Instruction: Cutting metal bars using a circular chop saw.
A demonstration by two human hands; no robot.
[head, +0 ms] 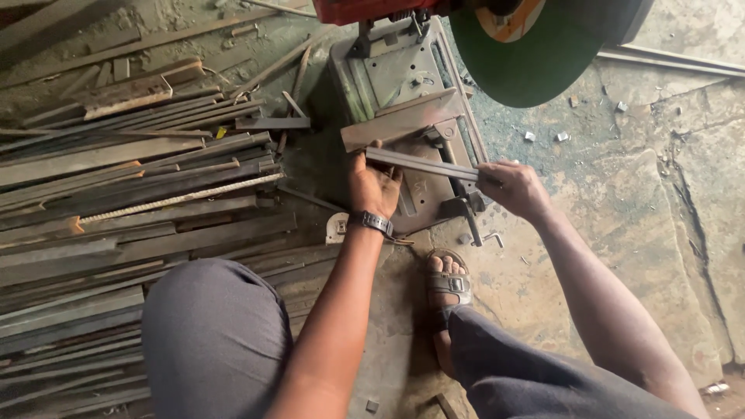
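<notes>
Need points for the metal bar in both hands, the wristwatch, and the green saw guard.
metal bar (423,164): head view, middle of the bar's span between the two hands.
wristwatch (371,222): head view, on the band at the left wrist.
green saw guard (535,66): head view, on its broad green face.

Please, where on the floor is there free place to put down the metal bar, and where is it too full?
Bare stone floor lies right of the right hand, between the cut-off saw and the cracked slab edge, with only small metal offcuts. The left side is crowded with the steel bar pile. Both hands, including the left hand, hold the metal bar.
</notes>
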